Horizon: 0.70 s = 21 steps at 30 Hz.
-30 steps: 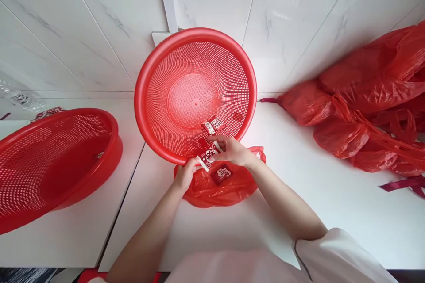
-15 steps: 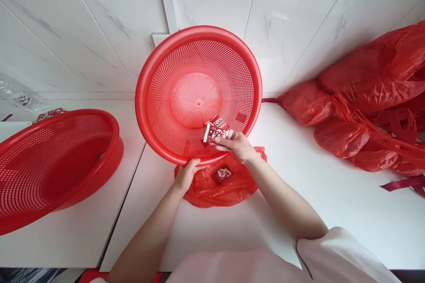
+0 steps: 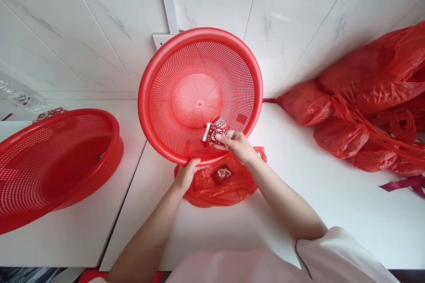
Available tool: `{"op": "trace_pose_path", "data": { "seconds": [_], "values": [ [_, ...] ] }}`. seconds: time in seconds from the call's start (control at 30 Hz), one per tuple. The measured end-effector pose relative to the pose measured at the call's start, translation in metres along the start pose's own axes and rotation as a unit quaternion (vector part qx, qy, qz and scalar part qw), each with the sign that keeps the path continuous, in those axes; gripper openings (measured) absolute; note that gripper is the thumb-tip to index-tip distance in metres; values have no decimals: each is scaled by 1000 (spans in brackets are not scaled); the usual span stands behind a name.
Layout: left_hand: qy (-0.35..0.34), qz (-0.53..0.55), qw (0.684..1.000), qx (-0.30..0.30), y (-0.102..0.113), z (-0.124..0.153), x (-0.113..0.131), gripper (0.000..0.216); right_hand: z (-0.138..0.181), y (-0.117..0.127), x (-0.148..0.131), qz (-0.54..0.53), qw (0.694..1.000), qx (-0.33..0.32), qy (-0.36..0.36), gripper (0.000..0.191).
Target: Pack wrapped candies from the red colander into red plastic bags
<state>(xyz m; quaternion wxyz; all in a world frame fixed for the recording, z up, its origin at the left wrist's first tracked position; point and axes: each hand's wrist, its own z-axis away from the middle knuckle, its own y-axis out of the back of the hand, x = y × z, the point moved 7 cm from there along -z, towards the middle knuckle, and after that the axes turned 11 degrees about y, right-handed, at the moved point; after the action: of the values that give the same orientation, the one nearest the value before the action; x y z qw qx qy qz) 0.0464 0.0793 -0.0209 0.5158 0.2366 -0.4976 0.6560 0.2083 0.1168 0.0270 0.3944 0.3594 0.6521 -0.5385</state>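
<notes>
The right hand pinches a small red-and-white packet between thumb and fingertips and holds it low inside the round red basket, just above the near rim. The basket stands tilted up against the tiled wall at the desk's back edge. A second packet lies in the basket, touching the held one from behind.

A second ago both hands had this packet between them outside the basket, over the red bag in front of the near rim. Since then the right hand has carried it over the rim and in. From half a second ago it has hardly moved; only the basket sits a little further right.

The left hand has let go of the packet and now rests curled, fingertips against the basket's near rim, over the bag's left edge. Whether it grips the rim or only touches it cannot be told.

A third packet lies on the crumpled bag between the two wrists, where it lay before. Another red basket sits at the desk's left edge, and a heap of red bags fills the back right corner, both unchanged.
</notes>
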Motion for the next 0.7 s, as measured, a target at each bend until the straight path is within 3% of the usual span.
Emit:
{"op": "trace_pose_path", "data": {
  "seconds": [0.2, 0.47, 0.7],
  "values": [
    [2, -1, 1000, -6, -1, 0, 0, 28, 1, 3, -1, 42, 999, 3, 2, 25],
    [0, 4, 1000, -9, -3, 1, 1, 46, 1, 2, 3, 55, 998, 2, -3, 28],
    [19, -3, 1000, 10, 2, 0, -4, 48, 0, 3, -12, 127, 989, 21, 67, 30]
  ]
}}
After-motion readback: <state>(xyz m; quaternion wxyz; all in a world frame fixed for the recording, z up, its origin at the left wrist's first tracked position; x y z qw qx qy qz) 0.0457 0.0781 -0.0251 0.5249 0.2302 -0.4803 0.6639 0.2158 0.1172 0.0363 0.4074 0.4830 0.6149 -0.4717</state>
